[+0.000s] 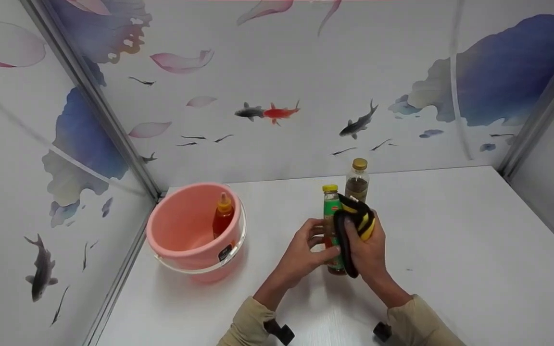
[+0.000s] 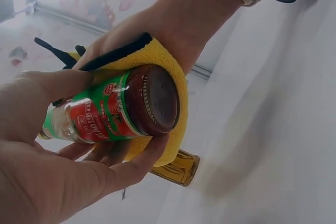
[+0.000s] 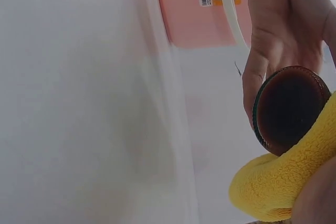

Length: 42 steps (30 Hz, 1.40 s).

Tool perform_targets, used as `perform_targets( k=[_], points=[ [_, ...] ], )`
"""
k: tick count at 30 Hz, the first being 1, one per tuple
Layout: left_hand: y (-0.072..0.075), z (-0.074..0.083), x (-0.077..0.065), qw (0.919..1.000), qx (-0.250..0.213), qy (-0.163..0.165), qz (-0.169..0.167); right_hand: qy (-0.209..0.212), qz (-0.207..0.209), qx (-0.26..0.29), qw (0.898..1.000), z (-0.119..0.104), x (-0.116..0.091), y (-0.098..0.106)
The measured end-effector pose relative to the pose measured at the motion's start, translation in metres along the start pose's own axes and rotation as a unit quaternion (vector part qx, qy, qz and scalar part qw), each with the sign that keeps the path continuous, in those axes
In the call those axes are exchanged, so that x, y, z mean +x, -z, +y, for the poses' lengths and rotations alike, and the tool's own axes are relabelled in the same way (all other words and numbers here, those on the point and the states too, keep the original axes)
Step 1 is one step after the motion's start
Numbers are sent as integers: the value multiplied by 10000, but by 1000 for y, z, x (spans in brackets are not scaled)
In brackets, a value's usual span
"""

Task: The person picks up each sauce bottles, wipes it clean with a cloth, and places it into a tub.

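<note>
A glass sauce bottle [image 1: 331,206] with a yellow cap and a green and red label is held tilted, its dark base visible in the left wrist view. My left hand [image 1: 303,254] grips the bottle from the left, thumb and fingers around the label. On the other side, my right hand [image 1: 368,247] holds a folded yellow cloth [image 1: 367,234] with black edging against the bottle. The yellow cloth [image 2: 178,90] wraps partly around the bottle's far side. From the right wrist, the round bottle base [image 3: 289,111] shows beside the cloth.
Just behind the right hand stands a second glass bottle [image 1: 358,182] with a gold cap. A pink bucket [image 1: 176,238] with a white handle stands at the left, holding a squeeze bottle [image 1: 223,216] with a yellow top. Printed walls enclose the white table [image 1: 474,269].
</note>
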<state>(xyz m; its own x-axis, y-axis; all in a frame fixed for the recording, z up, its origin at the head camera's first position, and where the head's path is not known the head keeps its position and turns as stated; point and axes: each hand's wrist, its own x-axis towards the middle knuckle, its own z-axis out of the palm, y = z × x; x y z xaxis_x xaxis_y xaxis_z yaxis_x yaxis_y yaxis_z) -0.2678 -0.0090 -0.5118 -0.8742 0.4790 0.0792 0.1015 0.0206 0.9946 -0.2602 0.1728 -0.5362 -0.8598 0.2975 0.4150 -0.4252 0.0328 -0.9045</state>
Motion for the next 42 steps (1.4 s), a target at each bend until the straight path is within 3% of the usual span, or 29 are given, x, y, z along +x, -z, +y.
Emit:
perform_targets(
  k=[4,12,19,26,31,42],
  points=[
    [-2,-1,0,9999,105,67,-18,40,46,12,10000,0,1,2],
    [-3,-1,-1,9991,72,118,-393,-14,178,26,9998,-2,4,5],
    [-4,-3,-1,9976,404,-57,-563,12,261,149,9995,-4,5,4],
    [-3,-2,-1,9985,463,-93,-274,8,232,123,9997,-3,5,4],
    [-2,1,-1,9998,167,-13,56,-82,151,104,9998,-5,5,2],
    [-1,2,2,9982,-337,-224,438,-384,-130,105,9991,-3,1,0]
  ],
)
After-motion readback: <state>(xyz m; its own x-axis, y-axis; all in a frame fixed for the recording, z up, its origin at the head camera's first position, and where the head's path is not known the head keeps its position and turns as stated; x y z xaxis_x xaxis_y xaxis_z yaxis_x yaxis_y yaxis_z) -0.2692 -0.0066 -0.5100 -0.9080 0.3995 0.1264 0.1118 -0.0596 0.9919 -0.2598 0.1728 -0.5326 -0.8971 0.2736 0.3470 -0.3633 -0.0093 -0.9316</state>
